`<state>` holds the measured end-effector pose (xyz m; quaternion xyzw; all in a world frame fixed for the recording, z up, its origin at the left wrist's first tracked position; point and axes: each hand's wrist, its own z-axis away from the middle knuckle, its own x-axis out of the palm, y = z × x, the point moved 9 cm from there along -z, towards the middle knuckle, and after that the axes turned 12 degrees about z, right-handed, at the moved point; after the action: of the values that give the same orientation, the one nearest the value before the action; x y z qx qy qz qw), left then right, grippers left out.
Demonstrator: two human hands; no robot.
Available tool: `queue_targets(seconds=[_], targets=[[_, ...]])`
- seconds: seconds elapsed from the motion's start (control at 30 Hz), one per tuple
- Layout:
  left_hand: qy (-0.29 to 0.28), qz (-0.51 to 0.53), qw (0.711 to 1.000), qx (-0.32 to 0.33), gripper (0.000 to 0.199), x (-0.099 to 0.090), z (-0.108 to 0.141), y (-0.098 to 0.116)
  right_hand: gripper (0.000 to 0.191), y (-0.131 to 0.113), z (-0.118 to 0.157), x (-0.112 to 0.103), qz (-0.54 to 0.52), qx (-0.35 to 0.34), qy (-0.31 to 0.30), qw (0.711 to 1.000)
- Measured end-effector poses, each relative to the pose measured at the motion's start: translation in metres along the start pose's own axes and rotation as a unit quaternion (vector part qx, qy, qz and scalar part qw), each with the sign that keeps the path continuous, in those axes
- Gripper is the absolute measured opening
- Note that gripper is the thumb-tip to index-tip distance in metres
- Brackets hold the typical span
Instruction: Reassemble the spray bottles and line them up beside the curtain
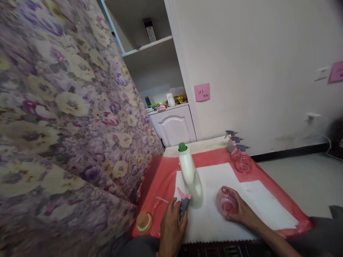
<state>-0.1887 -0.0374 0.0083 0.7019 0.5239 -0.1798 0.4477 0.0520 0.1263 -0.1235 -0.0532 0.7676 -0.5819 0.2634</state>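
My left hand (173,221) is closed on a pink and grey spray nozzle (184,203), whose thin tube points to the left over the red cloth. My right hand (239,210) grips a transparent pink bottle (226,201) with an open neck, standing or held just over the white cloth (214,228). Between the two hands, farther back, a tall pale green jug (190,178) with a handle stands upright. Something green (182,146) shows at the jug's mouth.
Several spray bottles (243,164) stand at the table's back right edge. A round cap or cup (144,222) sits at the front left of the red cloth (158,178). A floral curtain (80,142) hangs along the left side, and a cabinet (177,125) stands behind.
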Motion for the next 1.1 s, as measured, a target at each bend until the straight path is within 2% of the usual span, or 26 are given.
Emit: queue_targets(seconds=[0.17, 0.3, 0.4, 0.5, 0.6, 0.73, 0.87, 1.1], targets=[[-0.027, -0.056, 0.998, -0.025, 0.028, 0.021, 0.002, -0.046, 0.092, -0.001, 0.002, 0.005, 0.03, 0.003, -0.008, 1.0], [-0.025, -0.077, 0.996, -0.025, 0.023, 0.029, 0.005, -0.065, 0.083, -0.009, 0.003, 0.003, 0.029, -0.016, 0.035, 0.999], [-0.007, -0.093, 0.996, -0.017, 0.022, 0.033, 0.009, -0.077, 0.083, -0.017, 0.0, 0.002, 0.034, -0.024, 0.044, 0.998], [-0.018, -0.105, 0.994, -0.027, 0.024, 0.042, 0.011, -0.094, 0.085, -0.032, -0.006, -0.006, 0.046, -0.025, 0.045, 0.998], [-0.046, -0.114, 0.992, -0.03, 0.028, 0.054, 0.012, -0.111, 0.085, -0.059, -0.012, -0.021, 0.068, -0.022, 0.044, 0.997], [-0.055, -0.127, 0.99, 0.007, 0.031, 0.065, 0.013, -0.118, 0.078, -0.109, -0.029, -0.047, 0.121, -0.042, 0.056, 0.99], [-0.044, -0.135, 0.99, 0.017, 0.03, 0.071, 0.014, -0.12, 0.077, -0.159, -0.053, -0.073, 0.261, -0.087, 0.116, 0.954], [-0.057, -0.126, 0.99, 0.006, 0.036, 0.079, 0.016, -0.128, 0.083, -0.219, -0.104, -0.078, 0.401, -0.147, 0.127, 0.895]])
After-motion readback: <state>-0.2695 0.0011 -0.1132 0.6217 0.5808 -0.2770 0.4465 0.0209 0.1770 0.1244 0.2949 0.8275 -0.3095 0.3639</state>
